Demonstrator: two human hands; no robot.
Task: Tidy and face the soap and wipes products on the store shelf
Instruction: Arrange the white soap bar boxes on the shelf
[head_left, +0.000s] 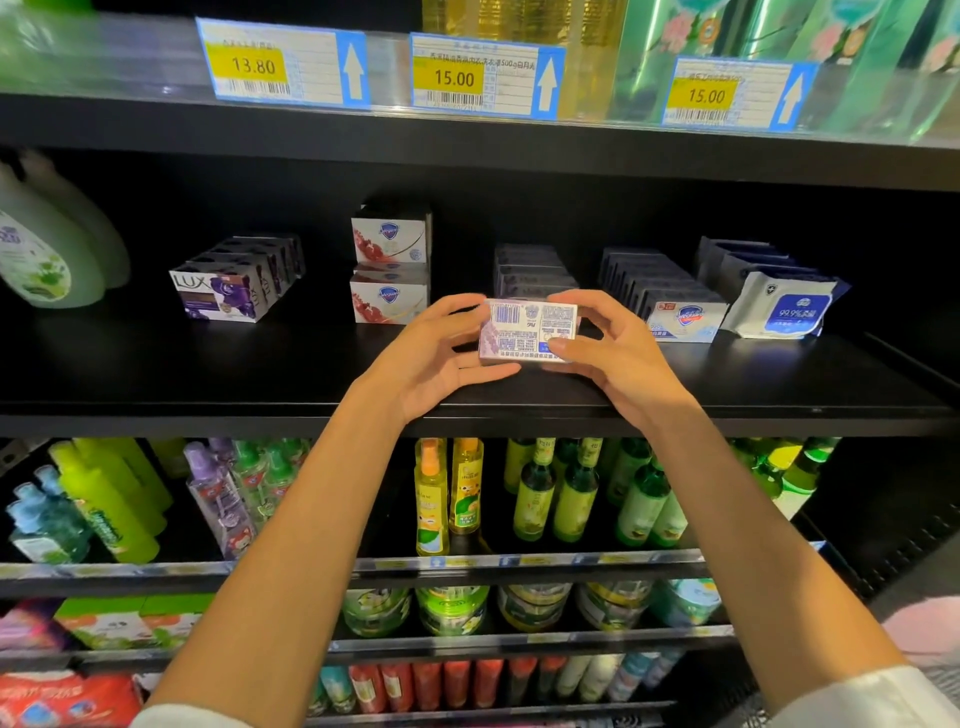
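Both hands hold a small lavender soap box above the front of the black middle shelf; its barcode side faces me. My left hand grips its left end with fingers on top and thumb below. My right hand grips the right end, thumb on the printed face. Behind the box runs a row of the same soap boxes. To the left stand two stacked white soap boxes and a row of purple Lux boxes. To the right sit a row of blue-white soap boxes and wipes packs.
Green detergent bottles stand at the shelf's far left. Price tags line the upper shelf edge. Below, spray and lotion bottles fill the lower shelves. Bare black shelf shows in front of the Lux boxes.
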